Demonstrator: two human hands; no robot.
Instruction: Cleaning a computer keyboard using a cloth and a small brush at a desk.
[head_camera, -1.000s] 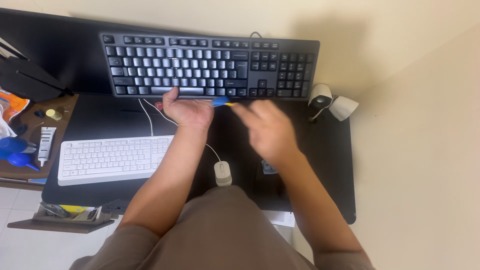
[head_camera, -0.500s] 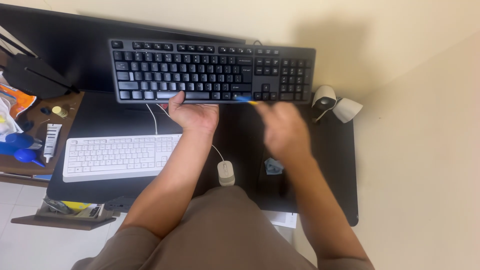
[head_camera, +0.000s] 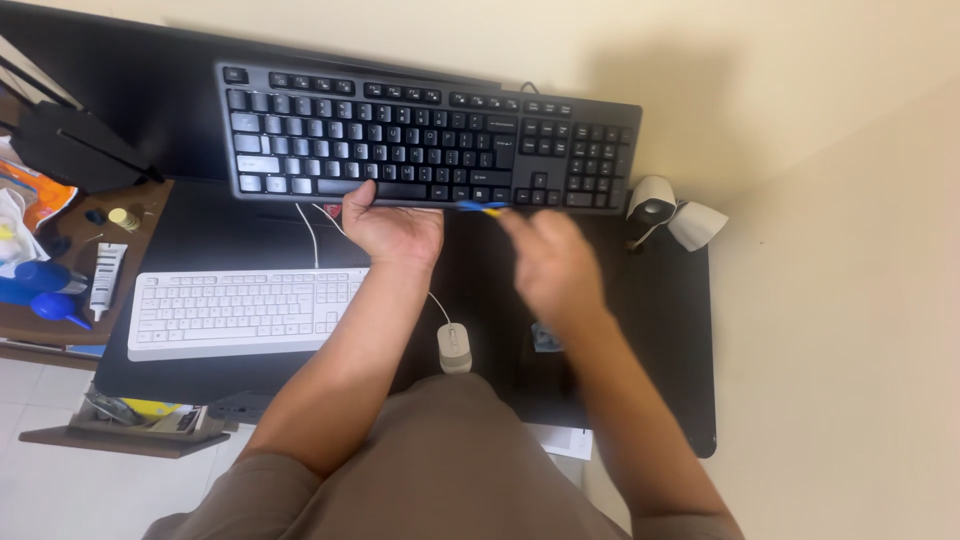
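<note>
Gripping black keyboard (head_camera: 420, 135) by its near edge with left hand (head_camera: 392, 228) | right hand (head_camera: 548, 262), blurred, pinching blue-yellow tool (head_camera: 482, 208) just under that edge | all keycaps on, looks barely started

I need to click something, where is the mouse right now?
The mouse sits on the black desk near its front edge, between the person's forearms, just right of the white keyboard.
</note>
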